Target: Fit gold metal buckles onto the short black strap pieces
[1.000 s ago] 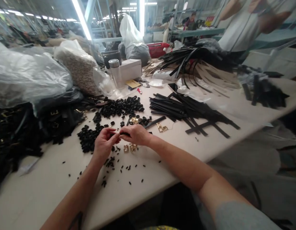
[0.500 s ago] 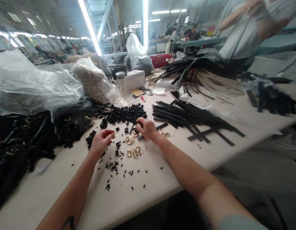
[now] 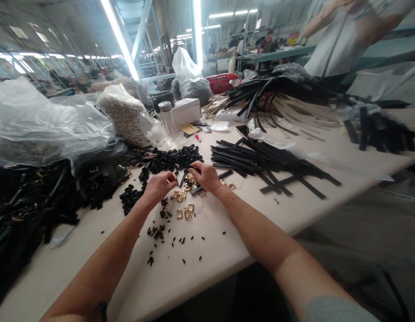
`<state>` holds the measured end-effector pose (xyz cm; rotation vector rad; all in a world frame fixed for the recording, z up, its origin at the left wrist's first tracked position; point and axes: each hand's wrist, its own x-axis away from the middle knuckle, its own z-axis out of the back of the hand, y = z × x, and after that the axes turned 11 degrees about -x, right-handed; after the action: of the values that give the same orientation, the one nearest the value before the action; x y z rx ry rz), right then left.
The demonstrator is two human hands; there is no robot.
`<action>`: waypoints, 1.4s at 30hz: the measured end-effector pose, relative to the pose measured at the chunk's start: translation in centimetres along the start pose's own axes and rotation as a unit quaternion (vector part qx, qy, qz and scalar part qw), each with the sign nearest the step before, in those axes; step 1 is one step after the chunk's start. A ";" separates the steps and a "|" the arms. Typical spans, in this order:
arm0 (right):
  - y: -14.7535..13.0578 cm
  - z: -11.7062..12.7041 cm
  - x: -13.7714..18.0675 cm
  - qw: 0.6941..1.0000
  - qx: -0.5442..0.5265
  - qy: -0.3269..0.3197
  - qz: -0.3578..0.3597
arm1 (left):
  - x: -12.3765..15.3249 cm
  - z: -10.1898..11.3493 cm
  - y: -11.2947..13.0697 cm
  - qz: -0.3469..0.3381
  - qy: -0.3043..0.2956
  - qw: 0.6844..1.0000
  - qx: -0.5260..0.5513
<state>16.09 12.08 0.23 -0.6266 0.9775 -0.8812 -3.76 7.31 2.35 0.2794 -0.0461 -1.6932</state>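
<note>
My right hand [image 3: 207, 177] is closed round a thin black strap [image 3: 184, 163], whose end points left over the pile of small black loops [image 3: 175, 157]. Close by on the left, my left hand [image 3: 158, 187] has its fingertips pinched together; whatever they hold is too small or hidden to make out. Gold-coloured square buckles [image 3: 188, 211] lie on the table below and between the hands. Another black strip [image 3: 196, 190] rests flat beneath my right hand. Short black bits [image 3: 156, 232] are scattered nearer the table's front edge.
Black strips [image 3: 237, 156] lie heaped to the right. Finished-looking black straps with gold buckles [image 3: 93, 179] fill the left side, under plastic bags [image 3: 46, 120]. Behind stand a bottle [image 3: 166, 117] and a white box [image 3: 187, 111]. Another person [image 3: 338, 49] stands at the far right.
My left hand has moved right and slightly up, towards my right hand, its fingers still pinched. My right hand has barely moved and keeps the black strap. The camera view has shifted slightly.
</note>
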 end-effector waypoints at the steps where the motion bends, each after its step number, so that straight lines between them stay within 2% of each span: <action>1: 0.0 -0.1 0.0 1.000 0.008 -0.005 -0.002 | 0.3 0.1 0.1 0.001 -0.028 1.000 0.007; 4: -0.1 -0.4 0.2 0.999 0.025 -0.027 -0.004 | 1.3 0.3 0.3 0.004 -0.117 0.993 0.014; 6: -0.2 -0.7 0.4 0.998 0.035 -0.047 -0.001 | 1.8 0.2 0.5 0.000 -0.123 0.992 0.005; 10: -0.4 -1.3 0.8 0.995 0.064 -0.082 -0.008 | 2.3 -0.2 1.0 -0.023 -0.085 0.995 -0.047; 15: -0.5 -1.4 0.9 0.993 0.067 -0.092 -0.009 | 2.8 -1.0 1.5 -0.028 -0.043 0.988 -0.148; 18: -0.6 -1.3 0.8 0.994 0.052 -0.097 -0.006 | 3.2 -1.4 0.9 -0.011 -0.001 0.996 -0.086; 20: -0.8 -1.3 0.8 0.994 0.029 -0.106 -0.009 | 3.5 -1.5 0.2 0.040 0.026 0.998 0.050; 22: -1.0 -1.4 0.9 0.993 -0.014 -0.113 -0.014 | 4.0 -1.5 -0.3 0.120 0.041 0.962 0.242; 25: -1.4 -1.7 1.2 0.984 -0.130 -0.116 -0.035 | 5.0 -1.3 -0.2 0.223 0.068 0.843 0.484; 27: -1.9 -2.0 1.4 0.965 -0.225 -0.122 -0.062 | 5.7 -1.2 0.2 0.261 0.094 0.782 0.558; 29: -2.5 -2.3 1.8 0.941 -0.298 -0.134 -0.091 | 6.0 -1.1 0.9 0.285 0.110 0.752 0.584; 35: -4.0 -3.3 2.6 0.894 -0.366 -0.174 -0.191 | 5.8 -1.4 2.1 0.274 0.140 0.738 0.600; 42: -4.5 -4.0 2.9 0.876 -0.390 -0.164 -0.231 | 5.8 -2.3 2.2 0.229 0.147 0.753 0.599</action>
<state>11.76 7.07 0.74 -1.7035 0.8622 -0.7268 -1.80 1.57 -0.34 1.3719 -0.9173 -0.8879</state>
